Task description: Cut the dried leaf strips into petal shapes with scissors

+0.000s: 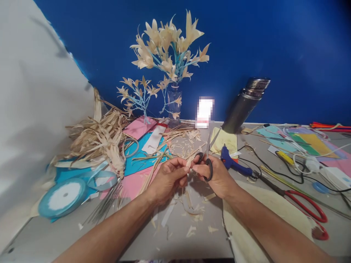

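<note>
Near the middle of the table, my left hand [168,179] is closed, its thumb and fingers pinching a small pale strip of dried corn husk [189,162]. My right hand [221,179] grips a pair of scissors [210,168] by the black handles, and its fingertips meet the husk strip too. The blades point away from me, slightly apart, and not on the husk. Pale husk scraps [192,210] lie scattered on the table below both hands. Beyond them, pale husk flowers [167,34] on blue stems stand in a clear bottle [174,102].
Dried husks [95,135] are heaped at left, behind a blue ribbon roll [63,195] and thin wires [106,202]. To the right lie a blue glue gun [234,164], red-handled scissors [305,202] and cables. A dark flask [244,107] and a blurred bright screen [205,111] stand along the blue wall.
</note>
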### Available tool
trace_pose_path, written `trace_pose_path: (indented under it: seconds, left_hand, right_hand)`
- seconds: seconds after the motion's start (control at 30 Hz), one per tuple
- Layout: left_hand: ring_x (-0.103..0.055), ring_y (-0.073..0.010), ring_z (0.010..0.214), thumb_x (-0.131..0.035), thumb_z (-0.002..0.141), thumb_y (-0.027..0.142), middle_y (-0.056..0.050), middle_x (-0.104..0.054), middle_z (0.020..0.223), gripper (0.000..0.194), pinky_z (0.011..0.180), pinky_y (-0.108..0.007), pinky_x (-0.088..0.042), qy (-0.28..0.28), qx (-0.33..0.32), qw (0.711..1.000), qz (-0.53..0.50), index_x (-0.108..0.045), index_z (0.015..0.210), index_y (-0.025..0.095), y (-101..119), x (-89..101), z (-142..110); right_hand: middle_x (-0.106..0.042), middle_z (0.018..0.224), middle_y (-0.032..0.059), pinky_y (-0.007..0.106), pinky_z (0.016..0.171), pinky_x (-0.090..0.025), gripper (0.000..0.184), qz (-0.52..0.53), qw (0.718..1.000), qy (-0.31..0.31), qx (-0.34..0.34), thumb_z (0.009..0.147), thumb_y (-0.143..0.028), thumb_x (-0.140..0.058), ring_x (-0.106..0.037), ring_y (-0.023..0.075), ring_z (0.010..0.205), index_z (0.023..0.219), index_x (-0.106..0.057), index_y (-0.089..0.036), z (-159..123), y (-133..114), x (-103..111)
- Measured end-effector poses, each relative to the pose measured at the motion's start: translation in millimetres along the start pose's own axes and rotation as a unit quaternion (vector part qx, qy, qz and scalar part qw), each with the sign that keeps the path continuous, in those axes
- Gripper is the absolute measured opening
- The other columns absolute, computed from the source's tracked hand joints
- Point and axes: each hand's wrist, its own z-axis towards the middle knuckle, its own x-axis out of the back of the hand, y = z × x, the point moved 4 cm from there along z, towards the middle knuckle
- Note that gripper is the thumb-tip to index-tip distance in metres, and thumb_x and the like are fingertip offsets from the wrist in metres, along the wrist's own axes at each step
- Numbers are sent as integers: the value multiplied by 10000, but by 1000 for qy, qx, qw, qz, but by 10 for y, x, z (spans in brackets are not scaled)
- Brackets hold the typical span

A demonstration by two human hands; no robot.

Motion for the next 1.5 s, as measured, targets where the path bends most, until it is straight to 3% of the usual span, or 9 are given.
trace_pose_path:
  seconds: [0.2, 0.4, 0.63, 0.73, 0.8, 0.93, 1.1, 1.3, 1.5]
  left_hand:
    - [-435, -55, 451, -829, 663, 213, 42, -520, 522, 217, 438, -178, -307, 55, 8, 998, -21, -635, 727, 140, -36, 66, 21]
    - [-426, -50, 426, -828, 648, 174, 40, -531, 530, 207, 446, -189, -304, 21, 34, 997, -72, -641, 730, 141, -86, 33, 2]
    - [-447, -73, 434, -782, 709, 234, 27, -523, 497, 203, 449, -197, -325, 15, 39, 999, -7, -597, 710, 148, -54, 11, -25]
    - [-434, -76, 425, -756, 729, 220, 22, -513, 484, 193, 436, -195, -317, 15, 42, 999, 13, -584, 691, 142, -26, 39, -12]
    - [-403, -56, 434, -746, 731, 184, 25, -511, 526, 182, 434, -180, -300, 15, 42, 998, -35, -576, 687, 134, 10, 60, 4]
    - [-326, -19, 455, -731, 758, 158, 23, -513, 650, 191, 425, -157, -256, 20, 35, 989, -145, -559, 689, 115, 115, 84, 18]
    - [-323, -24, 458, -724, 786, 189, 21, -504, 664, 209, 418, -161, -238, 10, 42, 984, -171, -551, 696, 116, 152, 75, 5]
    - [-347, -26, 447, -732, 779, 191, 25, -539, 678, 227, 437, -170, -251, 50, 0, 990, -134, -519, 716, 144, 152, 112, 6]
    - [-357, -40, 437, -772, 736, 209, 62, -450, 546, 311, 450, -184, -251, 62, -60, 993, -86, -472, 670, 161, 224, 75, -23]
  right_hand:
    - [-615, 772, -8, 207, 530, -367, 250, -35, 999, -6, 36, 699, -275, -761, -475, 91, 603, 867, -611, -166, -24, -24, -22]
    - [-596, 730, -8, 226, 578, -417, 205, -98, 991, 17, 86, 676, -226, -720, -503, 118, 648, 834, -603, -165, -82, -115, -83]
    - [-575, 675, -22, 221, 550, -401, 146, -149, 984, 9, 93, 694, -212, -686, -485, 109, 601, 797, -593, -169, -89, -131, -66]
    - [-561, 663, -27, 222, 550, -396, 187, -154, 985, -6, 81, 699, -252, -712, -480, 108, 593, 807, -585, -169, -92, -138, -67]
    - [-551, 670, -27, 219, 548, -387, 239, -148, 986, -22, 67, 701, -305, -743, -470, 106, 596, 813, -585, -164, -91, -139, -75]
    - [-532, 669, -18, 217, 524, -336, 371, -155, 980, -122, 20, 750, -478, -740, -437, 104, 593, 836, -604, -144, -104, -69, -152]
    - [-534, 674, 6, 224, 512, -300, 509, -181, 960, -211, 14, 756, -635, -683, -437, 119, 606, 760, -598, -133, -154, 21, -251]
    - [-524, 645, 0, 235, 526, -308, 534, -201, 956, -215, -1, 764, -678, -642, -439, 122, 583, 727, -565, -151, -168, 57, -265]
    - [-573, 623, 14, 234, 520, -351, 495, -192, 964, -181, -21, 733, -621, -708, -480, 130, 565, 683, -549, -155, -168, 64, -260]
